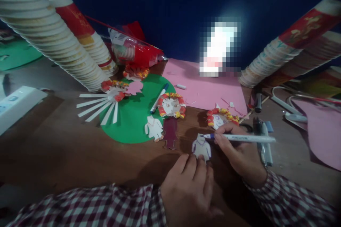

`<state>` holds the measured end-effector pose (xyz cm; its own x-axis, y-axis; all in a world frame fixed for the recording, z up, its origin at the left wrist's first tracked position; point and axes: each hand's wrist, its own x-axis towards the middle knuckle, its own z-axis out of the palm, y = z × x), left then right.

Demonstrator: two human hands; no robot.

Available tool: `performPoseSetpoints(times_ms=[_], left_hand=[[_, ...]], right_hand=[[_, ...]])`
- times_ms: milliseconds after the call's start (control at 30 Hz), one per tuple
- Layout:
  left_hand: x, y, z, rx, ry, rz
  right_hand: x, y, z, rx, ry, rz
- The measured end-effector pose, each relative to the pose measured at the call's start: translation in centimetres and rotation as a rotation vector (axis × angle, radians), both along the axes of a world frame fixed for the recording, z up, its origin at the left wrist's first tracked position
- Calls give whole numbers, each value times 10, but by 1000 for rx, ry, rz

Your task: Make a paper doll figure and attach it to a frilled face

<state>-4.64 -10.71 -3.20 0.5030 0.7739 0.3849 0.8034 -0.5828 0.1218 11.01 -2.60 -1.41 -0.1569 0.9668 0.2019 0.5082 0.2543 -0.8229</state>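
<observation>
A white paper figure cutout with purple lines along its collar and sides lies on the table. My left hand presses down on its lower part, fingers bent and close together, hiding that end. In my right hand is a white marker, pinched between the fingers, its purple tip at the cutout's neck. Just beyond this hand sits a paper lion face with a red and yellow mane. To the left are another lion face, a dark maroon body cutout and a second white cutout.
Tall paper cup stacks lean at left, others at right. A green sheet, pink paper and a lit, blurred-out device lie behind. A power strip is left; markers and a cable are right.
</observation>
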Motion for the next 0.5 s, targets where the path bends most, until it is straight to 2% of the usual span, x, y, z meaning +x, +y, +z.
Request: performPoseSetpoints(times_ms=[167, 500], left_hand=[[-2, 4, 2, -3, -25, -8], [1, 6, -3, 43, -134, 36]], right_hand=[[4, 4, 2, 14, 20, -17], [5, 1, -4, -87, 5, 115]])
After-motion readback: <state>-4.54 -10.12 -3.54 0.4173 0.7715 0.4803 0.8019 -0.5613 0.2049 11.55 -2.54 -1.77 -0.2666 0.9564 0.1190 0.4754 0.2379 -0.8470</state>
